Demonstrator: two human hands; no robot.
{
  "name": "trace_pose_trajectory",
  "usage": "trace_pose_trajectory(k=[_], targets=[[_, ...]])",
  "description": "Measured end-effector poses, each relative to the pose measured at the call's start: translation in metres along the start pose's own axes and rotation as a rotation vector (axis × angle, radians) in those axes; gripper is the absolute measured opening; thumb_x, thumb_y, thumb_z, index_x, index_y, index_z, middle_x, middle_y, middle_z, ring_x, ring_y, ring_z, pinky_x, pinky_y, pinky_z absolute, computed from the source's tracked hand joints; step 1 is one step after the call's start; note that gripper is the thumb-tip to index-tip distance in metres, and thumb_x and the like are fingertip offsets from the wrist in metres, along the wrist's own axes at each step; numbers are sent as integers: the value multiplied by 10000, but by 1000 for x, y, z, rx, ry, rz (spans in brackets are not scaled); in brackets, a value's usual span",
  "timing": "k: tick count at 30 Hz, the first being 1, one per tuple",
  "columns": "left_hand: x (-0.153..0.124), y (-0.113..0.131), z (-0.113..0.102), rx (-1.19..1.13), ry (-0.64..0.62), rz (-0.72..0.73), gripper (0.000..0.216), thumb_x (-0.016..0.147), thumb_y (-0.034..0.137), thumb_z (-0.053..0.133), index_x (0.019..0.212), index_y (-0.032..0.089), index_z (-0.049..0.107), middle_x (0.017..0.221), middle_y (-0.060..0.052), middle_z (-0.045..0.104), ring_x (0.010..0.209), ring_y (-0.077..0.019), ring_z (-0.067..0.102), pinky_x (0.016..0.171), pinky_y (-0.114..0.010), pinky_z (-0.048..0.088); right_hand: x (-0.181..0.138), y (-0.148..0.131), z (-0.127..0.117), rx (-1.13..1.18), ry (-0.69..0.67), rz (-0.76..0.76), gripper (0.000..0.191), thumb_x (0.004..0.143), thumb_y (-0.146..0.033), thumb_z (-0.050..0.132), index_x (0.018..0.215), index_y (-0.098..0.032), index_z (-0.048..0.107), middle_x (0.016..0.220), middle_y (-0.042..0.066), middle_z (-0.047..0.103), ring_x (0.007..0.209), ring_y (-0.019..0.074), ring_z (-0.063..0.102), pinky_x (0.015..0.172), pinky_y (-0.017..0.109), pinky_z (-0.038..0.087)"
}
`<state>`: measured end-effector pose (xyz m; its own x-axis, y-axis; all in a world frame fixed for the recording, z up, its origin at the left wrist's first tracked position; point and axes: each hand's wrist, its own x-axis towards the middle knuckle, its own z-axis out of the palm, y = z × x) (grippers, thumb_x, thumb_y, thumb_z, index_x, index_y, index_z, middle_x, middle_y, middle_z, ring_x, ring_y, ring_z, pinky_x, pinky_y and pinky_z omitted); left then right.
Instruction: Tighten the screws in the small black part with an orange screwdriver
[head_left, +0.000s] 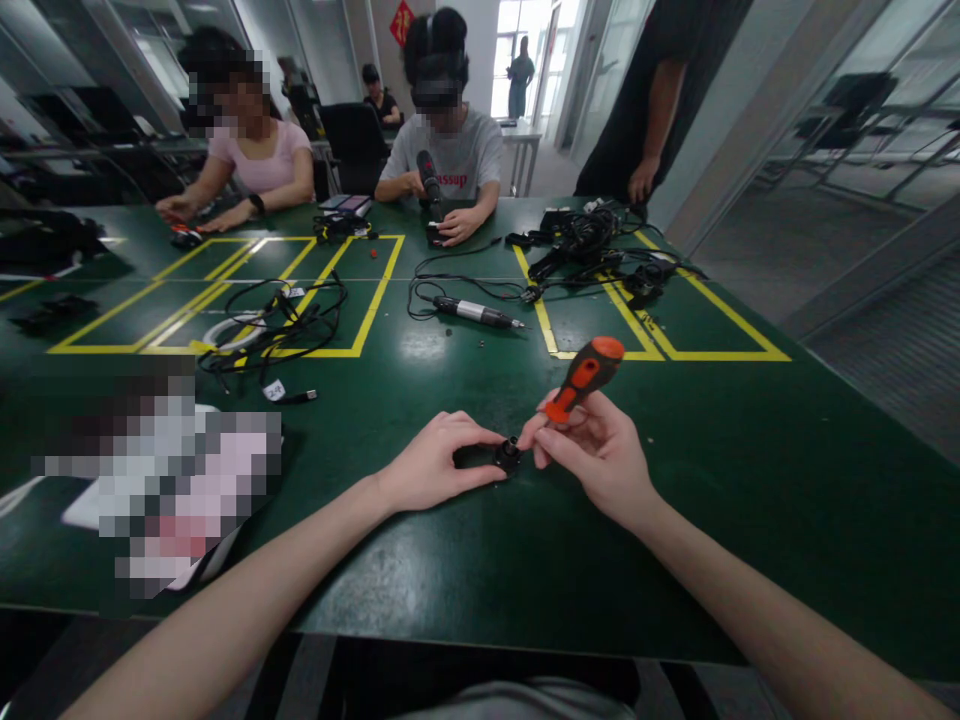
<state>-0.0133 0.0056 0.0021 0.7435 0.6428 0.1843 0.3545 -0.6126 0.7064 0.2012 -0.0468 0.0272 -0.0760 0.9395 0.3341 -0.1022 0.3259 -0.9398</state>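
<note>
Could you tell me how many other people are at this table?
3: one in pink seated far left, one in grey seated opposite, one in black standing far right. Others are farther back.

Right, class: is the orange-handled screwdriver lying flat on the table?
No, the right hand holds the orange-handled screwdriver with its handle tilted up above the table, beside the small black part pinched by the left hand.

Green tabletop [750,450] carried yellow tape boxes [375,290]; a black cable tangle [277,320] lay toward the left edge, a power screwdriver [476,313] sat mid-table, another cable heap [592,245] near the far right corner.
</note>
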Motion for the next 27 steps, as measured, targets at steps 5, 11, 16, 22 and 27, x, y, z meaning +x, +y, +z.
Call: trace_pose_trajectory(k=[5, 11, 16, 22, 27], targets=[[0, 0, 0, -7, 1, -5, 321, 923, 394, 754, 1186, 211, 741, 1078, -62, 768, 998, -203, 656, 973, -365, 474, 3, -1, -2, -100, 39, -13, 303, 866, -472, 799, 804, -204, 672, 797, 47, 741, 552, 128, 605, 524, 283, 553], [0, 0, 0, -10, 2, 5, 305, 923, 389, 756, 1167, 207, 748, 1080, -63, 770, 1000, -202, 656, 962, -356, 472, 3, -2, -3, -105, 17, -21, 242, 862, -434, 807, 847, -194, 774, 733, 28, 685, 525, 130, 604, 468, 279, 532], [1, 0, 0, -5, -4, 3, 322, 925, 398, 751, 1182, 204, 745, 1076, -68, 770, 990, -205, 654, 967, -364, 473, 1, 1, -3, 47, -54, 10, 229, 944, -409, 730, 1035, -200, 734, 795, 37, 745, 538, 126, 654, 501, 265, 551], [1, 0, 0, -3, 11, 21, 305, 911, 370, 773, 1156, 190, 749, 1066, -59, 769, 978, -198, 652, 959, -348, 468, 1, 2, -3, 77, -54, 17, 238, 927, -419, 755, 949, -219, 626, 733, 6, 734, 519, 116, 621, 503, 246, 529], [1, 1, 0, 0, 10, 18, 306, 911, 370, 774, 1166, 203, 747, 1064, -52, 770, 970, -194, 655, 953, -342, 468, 2, 2, -3, 30, -47, 55, 270, 922, -449, 754, 895, -202, 648, 750, 24, 730, 519, 111, 594, 479, 243, 502]])
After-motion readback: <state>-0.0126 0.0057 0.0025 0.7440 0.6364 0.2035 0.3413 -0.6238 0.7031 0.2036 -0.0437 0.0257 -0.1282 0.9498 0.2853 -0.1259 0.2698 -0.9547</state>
